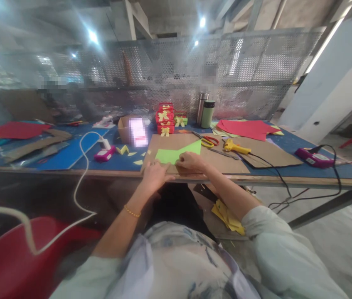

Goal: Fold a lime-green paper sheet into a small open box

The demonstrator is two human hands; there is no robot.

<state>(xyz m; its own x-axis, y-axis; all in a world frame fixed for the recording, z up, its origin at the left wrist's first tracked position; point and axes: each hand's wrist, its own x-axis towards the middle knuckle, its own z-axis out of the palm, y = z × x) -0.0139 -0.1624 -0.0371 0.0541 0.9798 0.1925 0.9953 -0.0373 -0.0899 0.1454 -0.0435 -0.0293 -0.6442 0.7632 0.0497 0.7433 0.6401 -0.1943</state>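
A light green sheet of paper [176, 153] lies on a brown cardboard sheet [225, 160] at the table's front edge. My left hand [154, 174] rests flat on the cardboard at the paper's near left corner, fingers stretched forward. My right hand [190, 161] presses on the paper's near right edge with fingers curled down on it. Whether it pinches the paper or only presses is unclear.
Orange-handled scissors [207, 141] and a yellow glue gun [235, 147] lie behind the paper. Red gift boxes [165, 118], two flasks [205, 110], red paper [247, 128], a pink device [314, 158] with black cable, a white cable [82, 166], yellow scraps [228, 216] below.
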